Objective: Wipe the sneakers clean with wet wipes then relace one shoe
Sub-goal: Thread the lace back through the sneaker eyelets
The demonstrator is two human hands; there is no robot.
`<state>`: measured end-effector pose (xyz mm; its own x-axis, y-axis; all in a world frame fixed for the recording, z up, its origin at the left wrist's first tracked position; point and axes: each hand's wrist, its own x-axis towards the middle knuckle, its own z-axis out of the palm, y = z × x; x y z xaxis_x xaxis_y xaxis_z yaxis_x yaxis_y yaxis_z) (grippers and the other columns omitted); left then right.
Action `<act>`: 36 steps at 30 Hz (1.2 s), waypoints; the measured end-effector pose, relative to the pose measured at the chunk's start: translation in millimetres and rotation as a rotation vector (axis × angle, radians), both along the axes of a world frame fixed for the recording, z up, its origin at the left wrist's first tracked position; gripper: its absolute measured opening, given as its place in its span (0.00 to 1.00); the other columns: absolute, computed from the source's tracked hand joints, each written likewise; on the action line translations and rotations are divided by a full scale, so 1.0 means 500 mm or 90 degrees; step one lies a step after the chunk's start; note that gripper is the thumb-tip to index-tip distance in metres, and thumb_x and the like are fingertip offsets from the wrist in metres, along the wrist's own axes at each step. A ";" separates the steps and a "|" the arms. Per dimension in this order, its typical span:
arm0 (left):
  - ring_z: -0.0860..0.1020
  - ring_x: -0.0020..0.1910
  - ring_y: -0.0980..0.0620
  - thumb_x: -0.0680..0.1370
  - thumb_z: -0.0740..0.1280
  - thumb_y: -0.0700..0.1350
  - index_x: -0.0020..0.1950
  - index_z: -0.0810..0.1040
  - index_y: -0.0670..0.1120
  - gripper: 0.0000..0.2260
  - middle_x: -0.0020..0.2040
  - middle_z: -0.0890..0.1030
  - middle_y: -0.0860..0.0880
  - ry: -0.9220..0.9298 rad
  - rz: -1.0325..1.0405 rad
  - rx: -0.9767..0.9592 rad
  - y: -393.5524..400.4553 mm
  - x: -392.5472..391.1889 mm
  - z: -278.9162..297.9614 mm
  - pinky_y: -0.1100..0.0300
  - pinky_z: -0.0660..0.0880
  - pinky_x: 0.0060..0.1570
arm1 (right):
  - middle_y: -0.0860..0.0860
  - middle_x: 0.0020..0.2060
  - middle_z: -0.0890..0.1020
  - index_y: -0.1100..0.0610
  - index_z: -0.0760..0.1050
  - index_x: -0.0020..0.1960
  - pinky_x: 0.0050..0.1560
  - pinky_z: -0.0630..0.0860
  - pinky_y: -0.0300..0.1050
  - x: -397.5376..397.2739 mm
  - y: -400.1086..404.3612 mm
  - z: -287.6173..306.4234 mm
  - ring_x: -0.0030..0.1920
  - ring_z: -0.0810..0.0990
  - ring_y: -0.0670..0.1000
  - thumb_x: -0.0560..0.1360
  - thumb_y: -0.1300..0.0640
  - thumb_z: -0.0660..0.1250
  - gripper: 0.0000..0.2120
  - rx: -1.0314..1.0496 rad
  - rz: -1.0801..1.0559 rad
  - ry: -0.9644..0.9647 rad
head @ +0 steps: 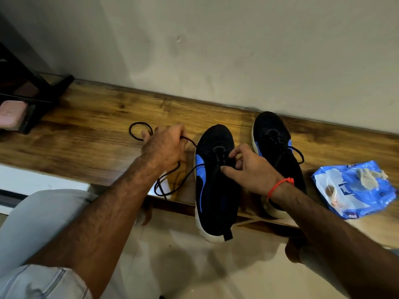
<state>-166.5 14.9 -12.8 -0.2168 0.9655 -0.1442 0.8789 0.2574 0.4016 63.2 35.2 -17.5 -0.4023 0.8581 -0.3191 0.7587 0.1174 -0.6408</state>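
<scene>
Black lace (172, 184) is thin and limp; left hand (165, 145) grips it, right hand (250, 167) pinches it at the shoe (212, 190) eyelets; better hold near its tip.

1. There is one view only, from the camera on my head, so nothing is shared with a second view.
2. It looks forward and steeply down over my forearms at the wooden ledge (97, 117), whose far edge meets the wall (216, 39).
3. It sits close: my left hand (164, 145) and right hand (250, 167) fill the middle, my knee (43, 212) the lower left corner.
4. The wide lens bends the ledge's far edge, which slopes down to the right.
</scene>
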 end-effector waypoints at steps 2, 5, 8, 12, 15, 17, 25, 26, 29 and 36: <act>0.79 0.54 0.58 0.81 0.69 0.46 0.52 0.78 0.55 0.03 0.50 0.81 0.59 -0.157 -0.024 0.107 0.009 -0.001 0.028 0.58 0.70 0.60 | 0.47 0.45 0.73 0.48 0.70 0.62 0.45 0.73 0.42 -0.002 0.002 -0.001 0.43 0.74 0.45 0.75 0.45 0.70 0.19 0.071 0.015 0.027; 0.81 0.53 0.62 0.79 0.71 0.40 0.55 0.80 0.51 0.07 0.51 0.83 0.56 -0.365 -0.125 0.186 0.006 0.034 0.062 0.71 0.75 0.52 | 0.46 0.45 0.70 0.48 0.71 0.68 0.46 0.69 0.37 -0.013 0.008 0.023 0.42 0.69 0.42 0.77 0.50 0.69 0.20 0.148 0.019 0.182; 0.83 0.51 0.59 0.78 0.71 0.38 0.55 0.80 0.50 0.09 0.50 0.84 0.55 -0.401 -0.207 0.223 -0.002 0.065 0.055 0.63 0.79 0.52 | 0.46 0.44 0.73 0.52 0.77 0.58 0.44 0.68 0.39 -0.025 0.020 0.044 0.43 0.70 0.42 0.78 0.49 0.67 0.11 0.224 0.087 0.170; 0.84 0.44 0.53 0.79 0.72 0.41 0.55 0.82 0.49 0.06 0.46 0.85 0.53 -0.384 -0.139 0.240 0.013 0.041 0.055 0.56 0.82 0.44 | 0.42 0.27 0.75 0.56 0.83 0.43 0.32 0.68 0.42 -0.015 0.057 0.029 0.28 0.72 0.43 0.80 0.48 0.66 0.14 0.127 -0.054 0.218; 0.83 0.41 0.59 0.79 0.72 0.43 0.56 0.84 0.48 0.07 0.44 0.86 0.54 -0.372 -0.061 0.257 0.017 0.004 0.059 0.62 0.79 0.38 | 0.46 0.26 0.73 0.57 0.83 0.47 0.29 0.67 0.40 0.001 0.085 0.024 0.25 0.69 0.44 0.79 0.53 0.69 0.08 -0.026 -0.266 0.343; 0.80 0.35 0.63 0.78 0.72 0.44 0.57 0.85 0.47 0.08 0.43 0.86 0.53 -0.381 -0.040 0.275 0.014 -0.003 0.057 0.65 0.76 0.34 | 0.47 0.32 0.76 0.55 0.79 0.58 0.32 0.72 0.39 0.005 0.085 0.025 0.28 0.73 0.43 0.77 0.55 0.71 0.11 0.002 -0.264 0.319; 0.79 0.39 0.70 0.77 0.73 0.44 0.55 0.86 0.49 0.07 0.42 0.85 0.57 -0.351 -0.093 0.220 0.010 0.030 0.065 0.73 0.72 0.41 | 0.43 0.28 0.80 0.53 0.82 0.41 0.35 0.73 0.40 -0.018 0.071 0.040 0.31 0.76 0.41 0.80 0.50 0.66 0.12 0.245 -0.104 0.209; 0.77 0.36 0.71 0.78 0.73 0.44 0.55 0.86 0.50 0.07 0.41 0.85 0.57 -0.346 -0.050 0.226 0.014 0.018 0.065 0.74 0.70 0.38 | 0.43 0.25 0.76 0.53 0.82 0.38 0.33 0.70 0.41 -0.010 0.090 0.041 0.28 0.72 0.42 0.79 0.51 0.66 0.14 0.204 -0.193 0.244; 0.74 0.30 0.71 0.79 0.72 0.44 0.55 0.86 0.49 0.06 0.41 0.84 0.56 -0.326 0.058 0.252 0.023 -0.024 0.059 0.70 0.68 0.37 | 0.47 0.23 0.72 0.54 0.80 0.39 0.27 0.63 0.43 0.015 0.122 0.036 0.22 0.66 0.47 0.77 0.55 0.66 0.10 0.028 -0.398 0.397; 0.81 0.41 0.66 0.79 0.72 0.43 0.54 0.86 0.51 0.07 0.42 0.85 0.57 -0.345 -0.094 0.202 0.000 0.028 0.062 0.68 0.74 0.42 | 0.46 0.30 0.80 0.48 0.71 0.69 0.37 0.72 0.28 -0.019 0.053 0.058 0.34 0.79 0.40 0.78 0.52 0.69 0.21 0.237 -0.014 0.150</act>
